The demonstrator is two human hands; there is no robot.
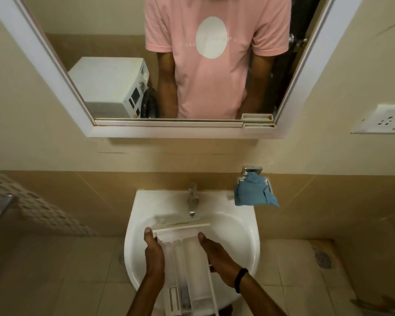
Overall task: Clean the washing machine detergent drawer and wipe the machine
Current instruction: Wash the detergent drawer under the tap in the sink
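The detergent drawer [187, 252] was held lengthwise over the sink [240, 221], its front panel near the tap [192, 199]. Its left edge was gripped by the left hand [154, 256] and its right edge by the right hand [219, 258]. The hidden fingers seemed curled beneath. Bare basin was left on either side. A blue cloth [253, 192] was hung on the wall, far right.

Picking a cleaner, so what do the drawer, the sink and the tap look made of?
The detergent drawer looks like matte white plastic, with thin moulded dividers. The sink seems glazed ceramic, glossy with bright reflections. The tap is shiny metal, probably chrome-plated.
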